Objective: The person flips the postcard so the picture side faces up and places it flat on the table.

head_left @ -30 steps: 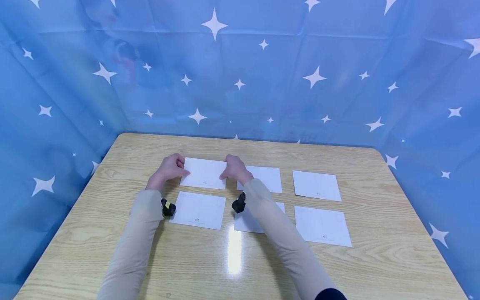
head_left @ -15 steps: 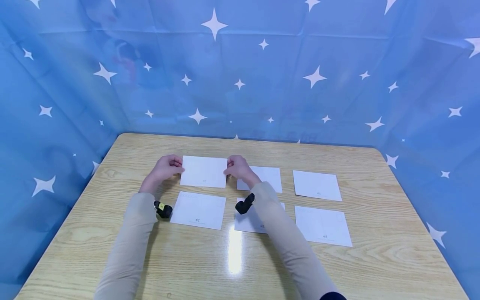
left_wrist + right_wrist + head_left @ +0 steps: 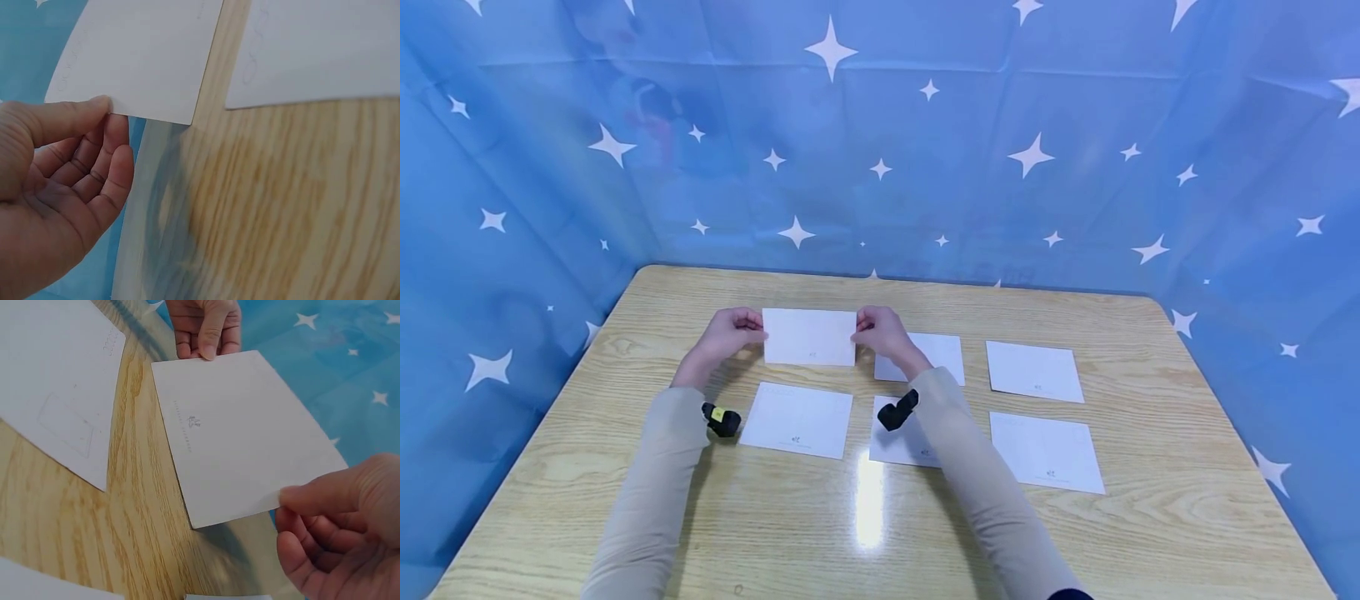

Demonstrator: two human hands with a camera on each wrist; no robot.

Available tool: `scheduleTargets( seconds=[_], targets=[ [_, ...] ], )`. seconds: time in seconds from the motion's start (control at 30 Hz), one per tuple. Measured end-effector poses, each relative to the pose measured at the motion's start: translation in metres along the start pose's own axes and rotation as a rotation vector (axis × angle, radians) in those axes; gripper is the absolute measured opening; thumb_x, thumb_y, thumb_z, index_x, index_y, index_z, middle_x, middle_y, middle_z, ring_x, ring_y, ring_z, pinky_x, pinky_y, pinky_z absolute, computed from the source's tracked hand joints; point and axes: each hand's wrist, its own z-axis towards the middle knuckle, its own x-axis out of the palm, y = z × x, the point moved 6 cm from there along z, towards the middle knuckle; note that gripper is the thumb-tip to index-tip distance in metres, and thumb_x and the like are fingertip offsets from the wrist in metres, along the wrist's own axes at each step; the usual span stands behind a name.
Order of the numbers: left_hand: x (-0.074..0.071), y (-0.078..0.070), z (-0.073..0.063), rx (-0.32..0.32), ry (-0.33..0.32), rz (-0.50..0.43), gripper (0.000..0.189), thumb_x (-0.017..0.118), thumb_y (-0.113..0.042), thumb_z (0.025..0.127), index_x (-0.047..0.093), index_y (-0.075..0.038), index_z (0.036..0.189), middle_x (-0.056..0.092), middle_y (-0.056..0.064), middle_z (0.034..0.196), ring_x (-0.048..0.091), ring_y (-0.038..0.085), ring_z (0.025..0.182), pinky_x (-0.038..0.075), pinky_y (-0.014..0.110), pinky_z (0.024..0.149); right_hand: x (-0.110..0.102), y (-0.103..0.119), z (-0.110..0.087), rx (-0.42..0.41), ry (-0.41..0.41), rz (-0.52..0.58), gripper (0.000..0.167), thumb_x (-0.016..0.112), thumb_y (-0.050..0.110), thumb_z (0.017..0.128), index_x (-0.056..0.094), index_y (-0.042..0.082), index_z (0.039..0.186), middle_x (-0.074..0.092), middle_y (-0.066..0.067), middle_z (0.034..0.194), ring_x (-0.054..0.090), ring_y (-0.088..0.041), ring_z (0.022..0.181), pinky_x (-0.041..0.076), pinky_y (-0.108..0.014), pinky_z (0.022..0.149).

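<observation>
A white postcard [image 3: 809,337] with a small printed logo is held at its two short sides, at the far left of the group. My left hand [image 3: 724,337] pinches its left side between thumb and fingers. On the opposite side my right hand [image 3: 883,335] pinches it the same way, the thumb [image 3: 303,499] on the upper face in the right wrist view. The card is tilted, its far edge raised; whether its near edge touches the table cannot be told. Directly nearer lies another postcard [image 3: 797,419], flat. My right wrist and sleeve partly cover two more, a back postcard [image 3: 943,354] and a front postcard [image 3: 898,437].
Two further postcards lie flat at the right, a back one [image 3: 1033,371] and a front one [image 3: 1047,450]. The wooden table [image 3: 1165,500] ends at the back against a blue curtain [image 3: 925,192] with white stars. Black wrist cameras [image 3: 722,420] sit on both wrists.
The held postcard has risen slightly and tipped up, its near edge moving away from the card in front. Both hands have shifted outward to its side edges and kept hold.
</observation>
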Motion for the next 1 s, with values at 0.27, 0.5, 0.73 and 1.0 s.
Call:
scheduleTargets(
  seconds=[0.27,0.5,0.73,1.0],
  targets=[
    [0.0,-0.001,0.0,0.02,-0.009,-0.012,0.02,0.064,-0.003,0.087,0.058,0.01,0.1,0.057,0.007,0.086,0.052,0.014,0.078,0.048,0.028,0.071,-0.002,-0.004,0.0,-0.017,-0.012,0.001,0.009,0.065,-0.003,0.083,0.058,0.0,0.086,0.056,-0.007,0.08,0.049,-0.017,0.073,0.042,-0.023,0.062],
    [0.0,-0.008,-0.005,0.033,-0.01,-0.033,0.016,0.063,0.0,0.086,0.058,0.012,0.096,0.057,0.009,0.084,0.052,0.015,0.076,0.048,0.03,0.07,-0.003,-0.004,0.0,-0.02,-0.017,0.003,0.008,0.065,-0.002,0.083,0.059,0.001,0.086,0.057,-0.007,0.08,0.049,-0.017,0.072,0.041,-0.023,0.061],
    [-0.002,-0.007,-0.004,0.039,-0.008,-0.046,0.016,0.063,-0.001,0.087,0.059,0.01,0.097,0.058,0.007,0.085,0.052,0.013,0.077,0.048,0.028,0.07,-0.005,-0.001,-0.003,0.002,-0.02,0.009,0.006,0.065,0.0,0.085,0.06,0.003,0.085,0.057,-0.007,0.081,0.049,-0.018,0.072,0.041,-0.024,0.061],
    [-0.003,-0.005,-0.002,0.04,-0.026,-0.044,0.015,0.066,-0.004,0.085,0.06,0.007,0.094,0.057,0.004,0.083,0.052,0.014,0.076,0.048,0.029,0.07,-0.007,0.0,-0.004,0.017,-0.019,0.023,0.006,0.065,0.002,0.085,0.062,-0.001,0.089,0.058,-0.008,0.083,0.048,-0.018,0.074,0.041,-0.024,0.061]
  ],
)
